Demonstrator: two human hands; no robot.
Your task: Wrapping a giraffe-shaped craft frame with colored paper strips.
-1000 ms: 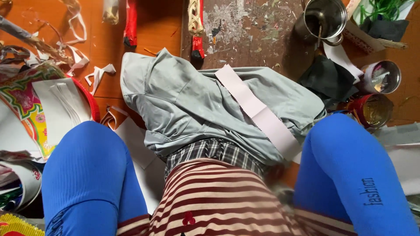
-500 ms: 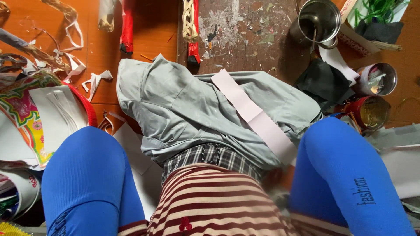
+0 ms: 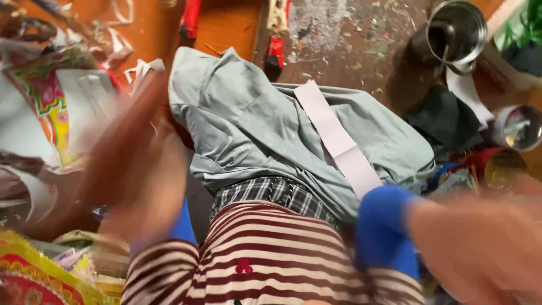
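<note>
My left hand point(image 3: 135, 169) is a motion-blurred shape at the left, raised over the paper scraps. Its fingers stretch up toward the edge of a grey cloth point(image 3: 254, 130), and nothing shows in it. My right hand point(image 3: 480, 248) is a large blur at the lower right, and its fingers cannot be made out. The grey cloth lies crumpled in front of me with a pale pink strip point(image 3: 339, 141) across it. A checked fabric point(image 3: 271, 195) peeks out below the cloth. Blue fabric point(image 3: 384, 231) shows beside my right hand. My striped shirt point(image 3: 265, 260) fills the bottom.
A steel cup point(image 3: 457, 34) stands at the top right on the paint-spattered floor point(image 3: 350, 39). Open tins point(image 3: 516, 127) and a black rag point(image 3: 446, 118) lie at the right. Colourful printed paper point(image 3: 39, 96) and white scraps lie at the left. Red-handled tools point(image 3: 276, 34) rest at the top.
Both hands have swept up into view, blurred, in front of the blue-clad knees. The view has moved closer to the grey cloth.
</note>
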